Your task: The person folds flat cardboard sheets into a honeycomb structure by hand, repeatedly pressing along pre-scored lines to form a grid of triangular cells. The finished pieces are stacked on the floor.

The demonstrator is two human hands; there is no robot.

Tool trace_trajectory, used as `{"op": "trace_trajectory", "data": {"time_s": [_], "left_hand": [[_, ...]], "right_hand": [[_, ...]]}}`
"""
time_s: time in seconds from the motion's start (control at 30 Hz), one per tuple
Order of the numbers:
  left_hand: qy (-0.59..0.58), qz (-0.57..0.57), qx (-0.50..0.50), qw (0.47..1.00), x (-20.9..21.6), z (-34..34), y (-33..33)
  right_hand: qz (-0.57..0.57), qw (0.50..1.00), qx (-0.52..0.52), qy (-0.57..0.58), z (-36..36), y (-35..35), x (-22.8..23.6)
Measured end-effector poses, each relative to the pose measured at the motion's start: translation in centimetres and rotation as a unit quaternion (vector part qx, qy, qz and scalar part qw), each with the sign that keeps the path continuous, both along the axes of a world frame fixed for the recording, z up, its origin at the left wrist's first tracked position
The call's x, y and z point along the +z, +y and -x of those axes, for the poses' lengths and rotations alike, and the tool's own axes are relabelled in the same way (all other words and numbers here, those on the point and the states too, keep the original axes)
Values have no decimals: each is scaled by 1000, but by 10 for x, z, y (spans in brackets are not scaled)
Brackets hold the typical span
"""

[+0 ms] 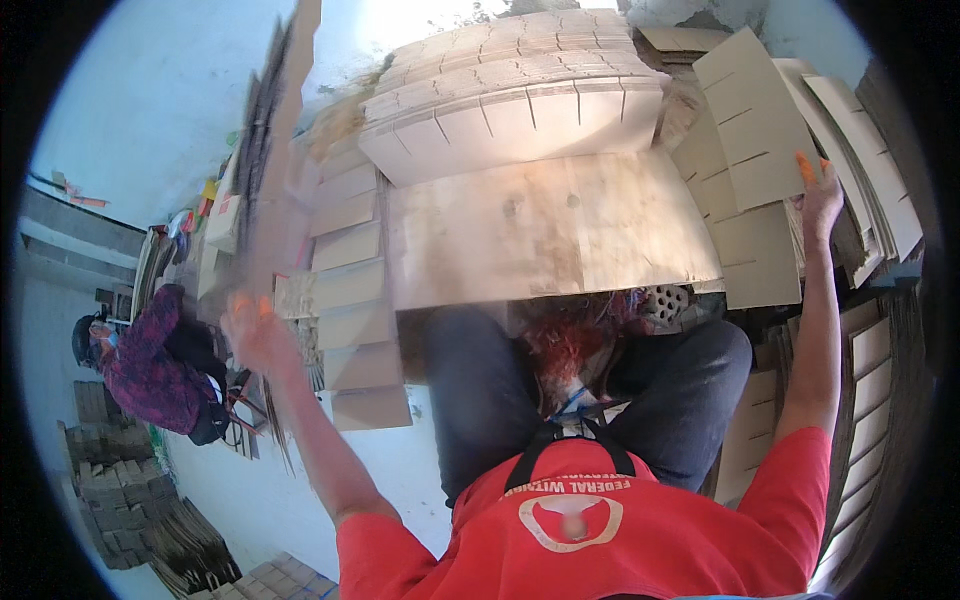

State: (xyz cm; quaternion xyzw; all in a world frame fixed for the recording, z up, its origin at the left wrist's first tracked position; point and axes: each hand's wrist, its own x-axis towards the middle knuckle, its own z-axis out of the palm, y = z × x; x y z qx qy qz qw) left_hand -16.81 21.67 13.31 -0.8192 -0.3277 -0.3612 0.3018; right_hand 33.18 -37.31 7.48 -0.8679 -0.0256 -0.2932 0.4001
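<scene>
On the left, my left hand (pixel 258 332) is raised and smeared by motion, with orange on its fingertips. It is closed round a blurred bunch of cardboard sheets (pixel 272 150), held on edge. At the right my right hand (pixel 822 200) grips the edge of a pale slotted cardboard sheet (pixel 757 120), its orange-covered fingertips lying on the face; the thumb is mostly hidden. Between my hands lies a wooden board (pixel 550 225) above my knees. Slotted cardboard pieces (pixel 520 120) stand in a long, tight row along its far side.
Overlapping cardboard pieces (pixel 355 290) line the board's left side. More slotted sheets (pixel 865 160) lean at the far right, with stacks (pixel 865 400) below them. A person (pixel 160 370) sits at the left near cardboard piles (pixel 125 510). Reddish stringy material (pixel 570 350) lies beneath the board.
</scene>
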Motion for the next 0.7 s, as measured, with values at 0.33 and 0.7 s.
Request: {"op": "trace_trajectory", "data": {"time_s": [0.33, 0.7], "left_hand": [[218, 223, 142, 939, -159, -69, 50], [-190, 741, -384, 518, -110, -210, -103]], "right_hand": [[-598, 773, 196, 79, 38, -20, -11], [-387, 842, 325, 190, 134, 134, 23]]}}
